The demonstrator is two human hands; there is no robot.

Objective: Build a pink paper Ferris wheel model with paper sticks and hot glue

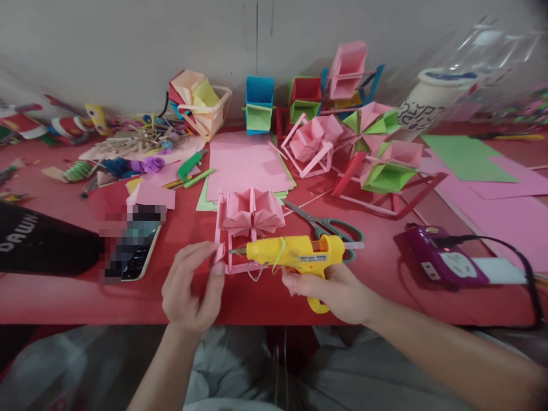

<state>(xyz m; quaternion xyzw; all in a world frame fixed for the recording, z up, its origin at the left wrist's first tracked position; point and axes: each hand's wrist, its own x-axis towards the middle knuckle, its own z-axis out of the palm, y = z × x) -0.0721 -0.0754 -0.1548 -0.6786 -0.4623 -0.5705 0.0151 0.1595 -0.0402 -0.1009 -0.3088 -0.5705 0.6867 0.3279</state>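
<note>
Pink paper model (237, 216) sits left of the scissors (314, 221), likely light and easily crushed, best held by its frame (218, 220). Left hand (188, 291) pinches a pink paper bit (219, 254); right hand (342, 292) holds the yellow glue gun (297, 249).

At frame centre, your glue gun (295, 252) is before the paper model (252, 214), with paper sheets (246, 162) behind that and scissors (317, 223) just behind the glue gun. On your table (107, 303), a phone (143, 248) is at left, a cup (424, 107) upper right.
</note>
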